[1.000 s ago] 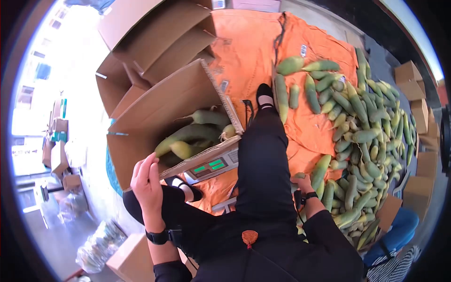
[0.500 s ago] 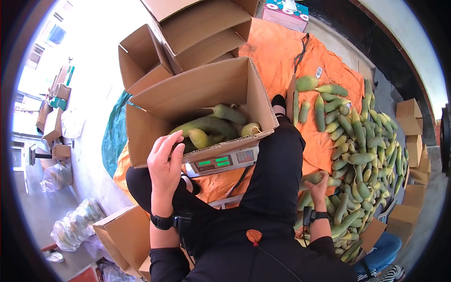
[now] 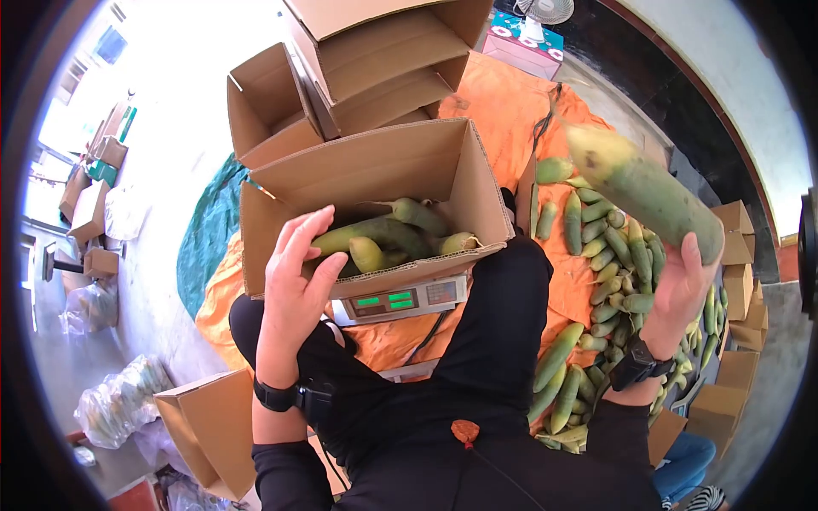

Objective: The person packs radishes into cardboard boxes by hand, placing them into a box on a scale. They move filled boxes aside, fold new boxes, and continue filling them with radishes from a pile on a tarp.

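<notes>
My right hand (image 3: 688, 285) is raised at the right, its fingers wrapped round the lower end of a big green radish (image 3: 643, 187) whose pale tip points up and left. At the near left corner of an open cardboard box (image 3: 366, 162), my left hand (image 3: 298, 268) is held with fingers apart and nothing in it. Several green radishes (image 3: 383, 234) lie inside the box. Under the box is a scale (image 3: 400, 302) with lit green digits. A large pile of radishes (image 3: 630, 247) covers the sheet at the right, partly hidden behind my right arm.
Empty cardboard boxes (image 3: 383, 55) are stacked behind the box. An orange sheet (image 3: 503, 98) lies on the ground. More cartons stand at the right edge and lower left. A person's leg in blue jeans (image 3: 686, 464) shows at the lower right, and a fan (image 3: 547, 10) at the top.
My right hand has risen from the pile, lifting the radish. My left hand remains by the box corner, its fingers spread a little wider. The view has shifted slightly.
</notes>
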Demonstrator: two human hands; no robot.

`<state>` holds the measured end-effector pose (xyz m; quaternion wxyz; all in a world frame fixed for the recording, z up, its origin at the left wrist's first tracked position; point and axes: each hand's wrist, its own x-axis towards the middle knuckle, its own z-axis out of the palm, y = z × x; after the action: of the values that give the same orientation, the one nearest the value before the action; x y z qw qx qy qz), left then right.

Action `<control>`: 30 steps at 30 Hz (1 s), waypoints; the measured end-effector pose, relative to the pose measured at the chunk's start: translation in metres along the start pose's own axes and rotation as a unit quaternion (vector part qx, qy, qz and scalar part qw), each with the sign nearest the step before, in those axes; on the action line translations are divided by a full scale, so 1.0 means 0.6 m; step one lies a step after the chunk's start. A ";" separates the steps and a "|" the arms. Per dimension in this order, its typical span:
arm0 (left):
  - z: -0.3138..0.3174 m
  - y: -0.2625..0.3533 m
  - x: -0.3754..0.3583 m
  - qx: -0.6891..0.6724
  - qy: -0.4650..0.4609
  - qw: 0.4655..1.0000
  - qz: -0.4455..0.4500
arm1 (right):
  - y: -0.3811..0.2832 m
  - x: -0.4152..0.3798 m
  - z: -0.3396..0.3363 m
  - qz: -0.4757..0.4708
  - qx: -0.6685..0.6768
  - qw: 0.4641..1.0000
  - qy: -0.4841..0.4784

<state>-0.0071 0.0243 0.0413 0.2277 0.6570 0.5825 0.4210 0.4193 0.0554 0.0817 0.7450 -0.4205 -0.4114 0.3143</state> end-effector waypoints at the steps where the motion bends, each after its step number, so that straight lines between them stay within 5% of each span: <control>1: -0.004 0.009 0.007 0.011 -0.004 1.000 0.005 | 0.009 0.000 0.021 0.001 0.002 1.000 -0.001; 7: -0.015 0.043 0.047 0.059 -0.039 0.997 0.010 | 0.054 -0.055 0.196 0.113 0.054 0.976 -0.179; 12: -0.008 0.027 0.067 0.289 -0.105 0.947 0.092 | 0.108 -0.099 0.275 0.253 0.119 0.930 -0.240; 17: -0.021 -0.004 0.079 0.242 -0.205 0.946 0.062 | 0.120 -0.094 0.294 0.365 0.098 0.883 -0.278; 20: -0.021 -0.018 0.072 0.130 -0.236 0.963 0.001 | 0.129 -0.085 0.277 0.281 0.064 0.900 -0.328; 21: -0.024 -0.025 0.075 0.112 -0.235 0.966 -0.004 | 0.130 -0.078 0.264 0.177 0.012 0.927 -0.331; 24: -0.028 -0.047 0.089 0.145 -0.232 0.962 0.006 | 0.124 -0.059 0.212 0.118 0.029 0.963 -0.239; 28: -0.016 -0.062 0.103 0.179 -0.272 0.942 -0.075 | 0.158 -0.054 0.102 0.178 0.003 0.968 -0.177; 30: -0.008 -0.077 0.112 0.178 -0.290 0.938 -0.065 | 0.204 -0.073 0.033 0.231 -0.113 0.954 -0.151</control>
<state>-0.0400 0.0979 0.0269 0.2929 0.7412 0.5980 0.0853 0.3664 0.0820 -0.0360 0.5290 -0.5331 -0.4433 0.4894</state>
